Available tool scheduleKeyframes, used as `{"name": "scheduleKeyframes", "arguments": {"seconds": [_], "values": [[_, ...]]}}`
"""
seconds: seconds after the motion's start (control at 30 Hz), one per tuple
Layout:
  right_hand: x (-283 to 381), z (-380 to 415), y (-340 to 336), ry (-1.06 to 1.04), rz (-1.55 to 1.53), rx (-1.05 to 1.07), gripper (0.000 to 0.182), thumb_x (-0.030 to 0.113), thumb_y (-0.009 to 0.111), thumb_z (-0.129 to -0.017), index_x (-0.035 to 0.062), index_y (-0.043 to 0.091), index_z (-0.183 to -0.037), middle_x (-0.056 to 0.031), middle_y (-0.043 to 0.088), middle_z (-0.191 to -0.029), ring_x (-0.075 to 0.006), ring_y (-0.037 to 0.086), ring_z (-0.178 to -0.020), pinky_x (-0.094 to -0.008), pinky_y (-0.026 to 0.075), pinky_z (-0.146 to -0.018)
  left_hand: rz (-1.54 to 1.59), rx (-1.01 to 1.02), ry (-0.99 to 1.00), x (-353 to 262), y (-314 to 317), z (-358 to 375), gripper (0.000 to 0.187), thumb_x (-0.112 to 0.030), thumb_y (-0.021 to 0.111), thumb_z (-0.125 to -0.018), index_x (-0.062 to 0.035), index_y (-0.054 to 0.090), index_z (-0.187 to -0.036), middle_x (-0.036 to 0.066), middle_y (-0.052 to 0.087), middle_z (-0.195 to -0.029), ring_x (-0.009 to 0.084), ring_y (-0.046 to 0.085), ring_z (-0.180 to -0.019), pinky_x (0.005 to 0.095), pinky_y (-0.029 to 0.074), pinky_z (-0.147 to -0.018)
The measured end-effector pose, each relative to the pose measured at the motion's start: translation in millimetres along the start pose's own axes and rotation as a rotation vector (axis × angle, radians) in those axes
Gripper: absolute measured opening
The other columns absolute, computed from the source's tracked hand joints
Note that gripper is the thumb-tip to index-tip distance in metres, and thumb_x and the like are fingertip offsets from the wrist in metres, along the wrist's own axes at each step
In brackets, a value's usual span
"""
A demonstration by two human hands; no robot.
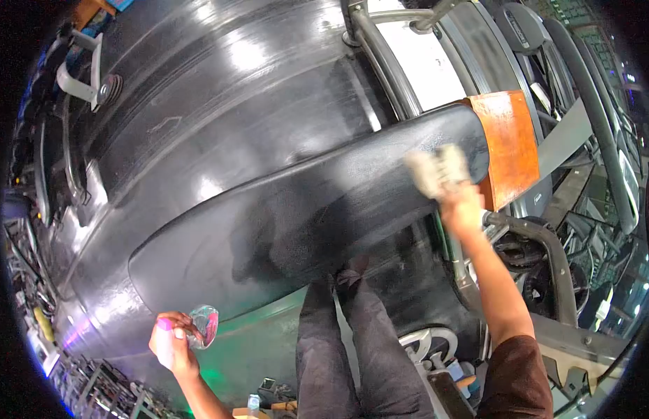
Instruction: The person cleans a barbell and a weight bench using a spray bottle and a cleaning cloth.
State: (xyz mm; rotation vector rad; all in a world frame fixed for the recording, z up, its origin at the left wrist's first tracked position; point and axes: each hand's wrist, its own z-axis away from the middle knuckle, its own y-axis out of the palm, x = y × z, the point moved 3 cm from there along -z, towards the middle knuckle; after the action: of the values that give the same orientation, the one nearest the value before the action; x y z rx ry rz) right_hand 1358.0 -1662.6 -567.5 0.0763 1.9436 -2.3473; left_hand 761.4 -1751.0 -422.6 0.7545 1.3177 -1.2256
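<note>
A long black padded bench [303, 209] runs across the middle of the view, its surface shiny with some dull smears. My right hand [463, 208], blurred by motion, is closed on a cream cloth [436, 170] that lies against the pad near its right end. At the lower left my left hand [174, 343] grips a spray bottle [207, 327] with a clear body and pink parts, held apart from the bench. Part of the bottle is hidden by the fingers.
An orange-brown panel [507, 146] adjoins the bench's right end. Grey metal tubing [384, 59] rises behind it, and a bent dark bar [558, 265] stands right of my forearm. Weight plates and gym machines crowd the right side. Black flooring [220, 119] extends beyond the bench.
</note>
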Motion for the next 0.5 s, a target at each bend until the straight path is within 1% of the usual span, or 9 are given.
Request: {"name": "scheduleKeyframes", "arguments": {"seconds": [0.03,0.07,0.1,0.17,0.23,0.33,0.43,0.47,0.5], "values": [[-31.0,0.6,-2.1,0.192,0.059,-0.157,0.028,0.022,0.064,-0.091,0.0145,0.074,-0.117,-0.0215,0.059,-0.101,-0.0393,0.058,-0.091,-0.0495,0.047,-0.08,-0.024,0.007,-0.033,7.0,-3.7,5.6,0.036,-0.029,0.069,-0.092,0.005,0.058,-0.088,0.014,0.057,-0.087,0.0203,0.057,-0.06,0.0295,0.049,-0.049],[-54.6,1.3,11.5,0.401,0.01,-0.151,0.029,0.029,0.064,-0.096,0.0142,0.075,-0.118,-0.0226,0.058,-0.1,-0.0387,0.057,-0.09,-0.0479,0.047,-0.081,-0.038,0.009,-0.062,10.1,-4.8,10.3,0.036,-0.029,0.069,-0.092,0.0053,0.059,-0.087,0.014,0.058,-0.087,0.0192,0.058,-0.06,0.0302,0.049,-0.05],[-72.8,5.1,50.3,0.526,-0.044,-0.087,0.033,0.034,0.058,-0.1,0.0104,0.068,-0.119,-0.0181,0.06,-0.11,-0.0376,0.059,-0.093,-0.0496,0.051,-0.078,-0.033,0.001,-0.069,13.3,-5.7,14.7,0.036,-0.029,0.069,-0.092,0.0053,0.059,-0.087,0.014,0.058,-0.086,0.0192,0.058,-0.06,0.0301,0.049,-0.051],[-0.4,13.1,93.9,0.578,-0.655,-0.546,0.038,0.034,0.057,-0.1,0.0051,0.062,-0.124,-0.0121,0.062,-0.109,-0.0299,0.062,-0.096,-0.0429,0.053,-0.08,-0.025,-0.019,-0.084,18.9,-3.7,21.9,0.036,-0.029,0.069,-0.092,0.0054,0.059,-0.087,0.014,0.058,-0.086,0.0192,0.058,-0.059,0.0301,0.049,-0.051],[141.4,32.8,50.2,0.42,-0.244,-0.149,0.041,0.035,0.057,-0.097,0.0038,0.061,-0.124,-0.0194,0.059,-0.112,-0.0374,0.057,-0.103,-0.048,0.05,-0.089,0.003,-0.017,-0.105,21.6,5.5,20.6,0.038,-0.031,0.069,-0.092,0.0054,0.059,-0.087,0.015,0.058,-0.086,0.0193,0.058,-0.059,0.0302,0.049,-0.052],[302.0,114.0,40.7,0.097,-0.66,0.341,0.046,0.036,0.056,-0.093,0.0018,0.06,-0.124,-0.0304,0.054,-0.117,-0.0487,0.051,-0.114,-0.0556,0.044,-0.101,-0.007,0.002,-0.072,7.7,32.2,10.3,0.04,-0.033,0.069,-0.091,0.0054,0.059,-0.088,0.015,0.058,-0.085,0.0198,0.058,-0.059,0.0304,0.05,-0.052],[340.3,155.4,20.6,-0.337,-0.83,0.323,0.03,0.026,0.055,-0.095,0.0258,0.07,-0.122,-0.0166,0.056,-0.123,-0.0359,0.054,-0.113,-0.0542,0.049,-0.094,0.027,0.033,0.017,-19.2,63.2,-7.7,0.038,-0.032,0.069,-0.091,0.0038,0.058,-0.09,0.014,0.057,-0.087,0.0216,0.058,-0.062,0.0311,0.051,-0.055],[335.2,168.0,48.1,-0.322,-0.76,0.292,0.027,0.023,0.056,-0.093,0.0268,0.074,-0.112,-0.0063,0.056,-0.124,-0.0289,0.053,-0.115,-0.0468,0.051,-0.092,0.03,0.06,0.038,-25.8,70.0,-12.0,0.036,-0.032,0.069,-0.091,0.0026,0.058,-0.092,0.013,0.056,-0.088,0.0227,0.057,-0.065,0.0317,0.051,-0.056],[303.2,152.6,45.0,-0.447,-0.614,0.252,0.025,0.025,0.058,-0.09,0.0272,0.076,-0.107,-0.0033,0.059,-0.117,-0.0278,0.055,-0.113,-0.044,0.05,-0.094,0.035,0.086,0.054,-29.5,75.0,-14.0,0.034,-0.031,0.068,-0.091,0.0014,0.057,-0.094,0.013,0.055,-0.089,0.0238,0.057,-0.068,0.0322,0.051,-0.058]]}}
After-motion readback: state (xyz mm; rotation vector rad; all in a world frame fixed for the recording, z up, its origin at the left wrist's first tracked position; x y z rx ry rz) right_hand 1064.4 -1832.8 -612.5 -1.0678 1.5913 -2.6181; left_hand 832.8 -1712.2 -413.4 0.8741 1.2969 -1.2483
